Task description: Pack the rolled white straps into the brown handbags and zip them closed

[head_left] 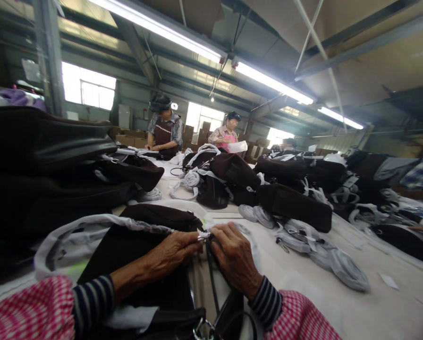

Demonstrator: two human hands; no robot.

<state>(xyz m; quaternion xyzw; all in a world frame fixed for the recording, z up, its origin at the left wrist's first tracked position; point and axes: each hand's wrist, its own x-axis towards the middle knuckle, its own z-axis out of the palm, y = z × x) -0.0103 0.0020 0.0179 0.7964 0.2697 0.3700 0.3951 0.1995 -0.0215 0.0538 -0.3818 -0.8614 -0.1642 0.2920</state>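
Note:
A dark handbag [105, 257] lies in front of me, its handle [91, 222] wrapped in white padding. Fingers of my left hand [172, 255] are closed in a pinch at a silver metal fitting [203, 237] on the bag's far edge, where a bit of white wrap shows. From the other side, my right hand [234, 257] is closed around the same spot, its thumb against the fitting. A thin dark strap [212, 276] runs down from between the hands towards me. Metal rings [202, 328] show at the near end of the bag. My fingertips partly hide the fitting.
Dark bags [38, 146] are stacked high at my left. More bags [232, 172] and coiled, white-wrapped straps [325, 255] cover the pale table [342, 302] ahead and to the right. Two people [164, 130] work across the table. At the far right edge, another person's hand shows.

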